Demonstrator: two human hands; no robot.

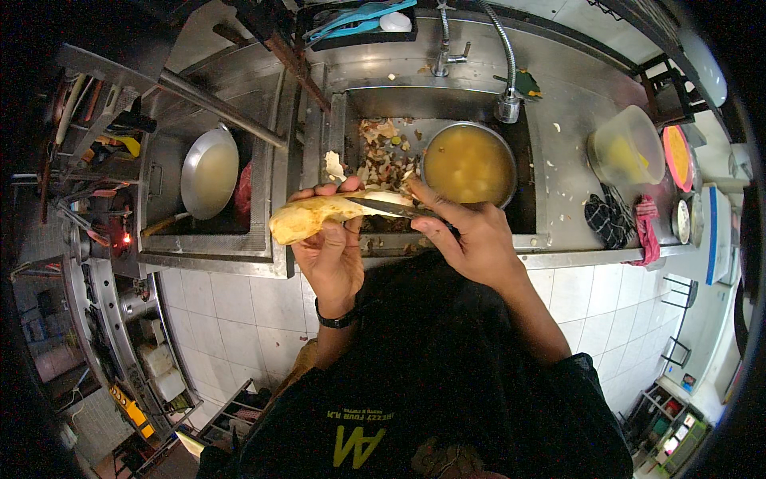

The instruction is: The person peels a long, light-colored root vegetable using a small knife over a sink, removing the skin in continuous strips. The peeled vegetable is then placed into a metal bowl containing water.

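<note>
A long, pale yellow peeled root (317, 215) lies across my left hand (335, 257), whose fingers and thumb hold it from both sides. My right hand (473, 239) grips a knife (389, 207); its handle is mostly hidden in the fingers, and the blade rests along the root's upper side. A flake of peel (334, 164) sticks up just beyond my left fingertips. Behind the hands, brown and cream peelings (383, 155) litter the sink basin. Beside them a round metal bowl (470, 164) holds cloudy yellow liquid with pale pieces in it.
Left, a wok (209, 173) with cloudy liquid sits in another basin. A faucet (441, 63) and spray hose head (508, 109) stand behind the sink. On the right counter are a translucent plastic tub (628, 146), a dark checked cloth (607, 218) and a red cloth (646, 230).
</note>
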